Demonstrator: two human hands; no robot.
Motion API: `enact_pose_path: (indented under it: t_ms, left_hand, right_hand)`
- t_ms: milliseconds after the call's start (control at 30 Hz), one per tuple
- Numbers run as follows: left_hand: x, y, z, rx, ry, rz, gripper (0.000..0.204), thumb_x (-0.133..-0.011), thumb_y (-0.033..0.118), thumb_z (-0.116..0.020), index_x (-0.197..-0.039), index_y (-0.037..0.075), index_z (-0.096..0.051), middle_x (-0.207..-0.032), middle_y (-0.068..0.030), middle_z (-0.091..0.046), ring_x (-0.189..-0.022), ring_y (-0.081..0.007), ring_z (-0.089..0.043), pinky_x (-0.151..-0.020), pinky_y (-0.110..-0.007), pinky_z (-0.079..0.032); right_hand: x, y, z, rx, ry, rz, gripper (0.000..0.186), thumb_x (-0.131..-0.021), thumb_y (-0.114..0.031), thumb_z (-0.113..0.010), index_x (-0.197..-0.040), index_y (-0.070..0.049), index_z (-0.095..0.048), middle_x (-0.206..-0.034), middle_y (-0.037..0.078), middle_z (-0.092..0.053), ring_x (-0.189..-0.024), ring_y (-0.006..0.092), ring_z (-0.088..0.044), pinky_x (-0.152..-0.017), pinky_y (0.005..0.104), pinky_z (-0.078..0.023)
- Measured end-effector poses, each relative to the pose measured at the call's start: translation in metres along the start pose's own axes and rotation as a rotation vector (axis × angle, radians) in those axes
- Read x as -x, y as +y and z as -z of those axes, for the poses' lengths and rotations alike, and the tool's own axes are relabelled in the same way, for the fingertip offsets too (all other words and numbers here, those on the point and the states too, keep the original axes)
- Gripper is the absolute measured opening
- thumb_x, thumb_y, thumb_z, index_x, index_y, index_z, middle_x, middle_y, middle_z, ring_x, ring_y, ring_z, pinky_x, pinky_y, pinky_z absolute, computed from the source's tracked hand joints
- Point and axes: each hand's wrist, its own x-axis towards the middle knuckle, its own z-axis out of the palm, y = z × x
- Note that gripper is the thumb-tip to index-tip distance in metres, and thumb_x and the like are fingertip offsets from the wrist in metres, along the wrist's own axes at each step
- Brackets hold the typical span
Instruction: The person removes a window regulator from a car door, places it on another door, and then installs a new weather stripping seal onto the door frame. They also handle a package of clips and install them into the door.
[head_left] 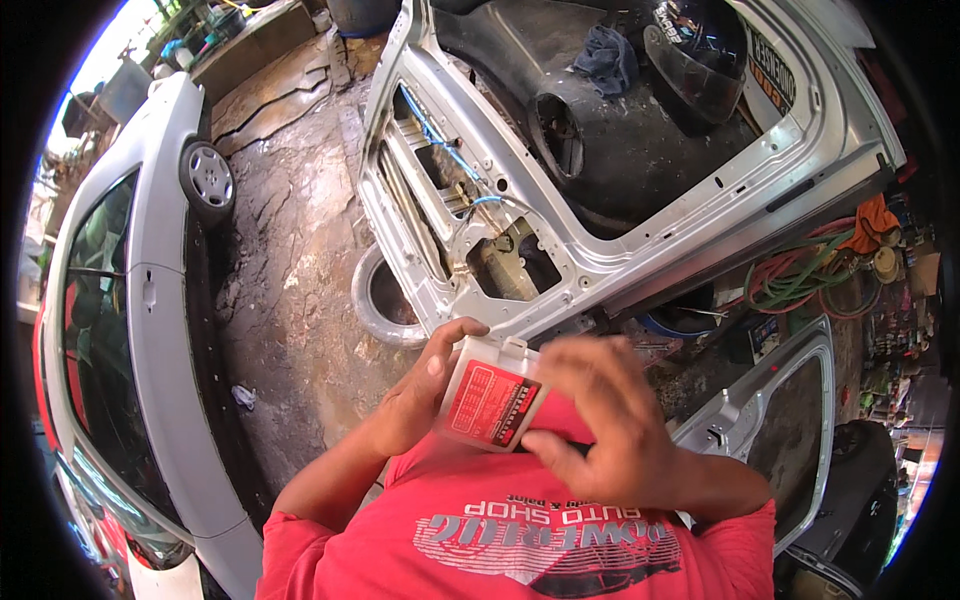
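Observation:
In front of my chest is a small translucent plastic case (487,402) with a red and black label and a latch tab on its far edge. My left hand (412,400) grips the case's left side, with its fingers partly hidden behind it. My right hand (615,425) is at the case's right side. Its thumb lies by the near right corner and its bent fingers by the far right corner. Motion blurs those fingers, so I cannot make out whether they grip the case. The contents of the case are not visible.
A stripped silver car body panel (620,262) stands ahead, with a dark helmet (697,60) and a blue cloth (607,62) beyond its frame. A tire (372,305) lies beside it. At left is a silver car (155,300); coiled hoses (800,275) and a door panel (800,430) are at right.

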Motion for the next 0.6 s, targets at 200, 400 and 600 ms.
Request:
enact_pose_path:
  t_ms: [200, 400, 600]
  left_hand:
    - [-0.005, 0.004, 0.006, 0.102, 0.025, 0.036, 0.08, -0.101, 0.065, -0.046, -0.156, 0.011, -0.025, -0.145, -0.0209, -0.048, -0.13, -0.0304, -0.055, -0.11, -0.045, -0.046]
    - [-0.004, 0.006, 0.01, 0.158, 0.067, 0.029, 0.074, -0.099, 0.03, -0.054, -0.16, 0.011, -0.017, -0.141, -0.0225, -0.049, -0.13, -0.0331, -0.056, -0.108, -0.048, -0.05]
    - [-0.007, 0.013, 0.005, 0.156, 0.035, -0.022, 0.104, -0.075, 0.019, -0.071, -0.161, 0.012, -0.014, -0.146, -0.0214, -0.047, -0.134, -0.0337, -0.052, -0.11, -0.047, -0.048]
  right_hand:
    - [-0.004, 0.003, -0.002, 0.037, -0.077, 0.066, 0.068, -0.08, -0.024, -0.085, -0.139, -0.002, -0.058, -0.136, 0.02, -0.058, -0.126, 0.0403, -0.054, -0.107, 0.0519, -0.046]
    - [-0.002, -0.005, 0.005, -0.401, -0.421, 0.258, 0.051, -0.088, -0.019, -0.08, -0.134, -0.003, -0.066, -0.138, 0.017, -0.065, -0.124, 0.0379, -0.062, -0.105, 0.0468, -0.051]
    - [-0.006, 0.002, 0.009, -0.527, -0.453, 0.166, 0.048, -0.09, -0.012, -0.077, -0.134, 0.0, -0.064, -0.138, 0.022, -0.063, -0.118, 0.0377, -0.066, -0.103, 0.0442, -0.053]
